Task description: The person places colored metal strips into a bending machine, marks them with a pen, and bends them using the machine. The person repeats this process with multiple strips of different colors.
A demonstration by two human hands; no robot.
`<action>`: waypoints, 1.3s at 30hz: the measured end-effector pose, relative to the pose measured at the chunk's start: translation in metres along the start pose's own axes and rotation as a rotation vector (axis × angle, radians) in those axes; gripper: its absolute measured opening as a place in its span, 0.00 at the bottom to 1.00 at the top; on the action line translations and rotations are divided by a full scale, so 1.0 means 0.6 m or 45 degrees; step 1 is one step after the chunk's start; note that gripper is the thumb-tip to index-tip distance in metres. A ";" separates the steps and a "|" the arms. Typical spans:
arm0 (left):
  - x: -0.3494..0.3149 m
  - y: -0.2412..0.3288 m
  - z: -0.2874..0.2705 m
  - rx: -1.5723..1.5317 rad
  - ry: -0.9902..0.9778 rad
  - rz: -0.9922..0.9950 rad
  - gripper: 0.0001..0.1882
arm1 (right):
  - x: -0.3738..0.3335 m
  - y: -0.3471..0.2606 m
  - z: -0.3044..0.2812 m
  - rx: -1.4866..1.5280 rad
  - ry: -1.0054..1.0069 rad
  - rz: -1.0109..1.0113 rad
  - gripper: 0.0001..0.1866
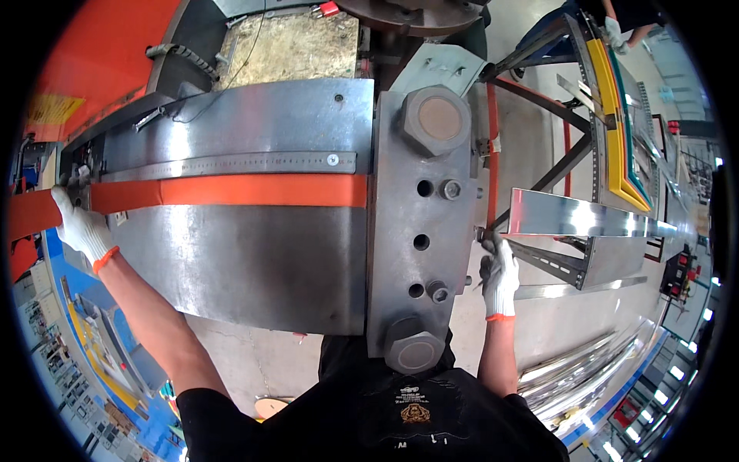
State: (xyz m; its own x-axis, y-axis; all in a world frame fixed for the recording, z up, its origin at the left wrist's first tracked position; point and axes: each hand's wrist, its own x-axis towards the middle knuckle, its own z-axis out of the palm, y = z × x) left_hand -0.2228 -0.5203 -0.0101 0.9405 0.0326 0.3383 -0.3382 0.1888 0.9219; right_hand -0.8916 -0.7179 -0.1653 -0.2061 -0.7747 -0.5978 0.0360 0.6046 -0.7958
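Observation:
My left hand (85,231), in a white glove with an orange cuff, is closed at the left end of the machine's steel table (254,269). It grips an orange-red strip (262,191) that runs flat across the table and continues left past the hand. A steel ruler (254,163) lies along the strip's far edge. At the right, the strip meets a thick steel block (419,215) with large hex bolts. Beyond the block my right hand (500,277), gloved with dark-stained fingers, is half curled with its fingers apart. A bolt end is close to its thumb; nothing shows in its grasp.
A shiny metal bar (570,214) reaches right from just above my right hand, over a dark stand (581,262). Yellow angled pieces (608,123) lean on a rack, where another person's gloved hand (614,35) shows. Long metal bars (585,377) lie lower right.

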 end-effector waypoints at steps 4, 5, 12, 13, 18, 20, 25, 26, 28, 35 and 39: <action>0.013 -0.006 -0.022 -0.014 -0.098 -0.031 0.18 | 0.021 0.042 -0.057 0.076 0.018 0.191 0.24; 0.007 -0.004 -0.017 -0.034 -0.094 -0.047 0.18 | 0.024 0.049 -0.063 0.093 0.012 0.188 0.25; 0.009 -0.001 -0.011 0.043 -0.047 0.006 0.21 | 0.044 0.072 -0.054 0.139 0.013 0.207 0.29; 0.015 -0.005 -0.019 0.028 -0.098 -0.002 0.20 | 0.042 0.073 -0.051 0.151 0.020 0.212 0.30; 0.043 -0.014 -0.046 -0.024 -0.226 -0.052 0.17 | 0.049 0.107 -0.063 0.175 -0.009 0.315 0.31; 0.031 -0.008 -0.045 -0.014 -0.192 -0.071 0.18 | 0.054 0.133 -0.073 0.176 -0.034 0.380 0.31; 0.031 -0.010 -0.040 -0.014 -0.146 -0.067 0.20 | 0.078 0.152 -0.065 0.248 -0.121 0.351 0.33; 0.031 -0.011 -0.042 -0.016 -0.143 -0.071 0.20 | 0.081 0.147 -0.064 0.234 -0.140 0.330 0.33; 0.033 -0.009 -0.041 -0.024 -0.138 -0.078 0.19 | 0.085 0.135 -0.057 0.200 -0.176 0.294 0.34; 0.020 -0.004 -0.020 -0.026 -0.127 -0.091 0.21 | 0.097 0.094 -0.011 0.179 -0.192 0.235 0.34; 0.044 -0.015 -0.044 0.001 -0.211 -0.024 0.20 | 0.100 0.072 0.028 0.172 -0.276 0.249 0.35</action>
State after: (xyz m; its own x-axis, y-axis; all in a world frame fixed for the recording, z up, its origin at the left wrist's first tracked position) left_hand -0.1942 -0.4955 -0.0147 0.9282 -0.1331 0.3476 -0.3209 0.1871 0.9285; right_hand -0.8858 -0.7415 -0.2372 0.0302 -0.6765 -0.7358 0.1868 0.7270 -0.6608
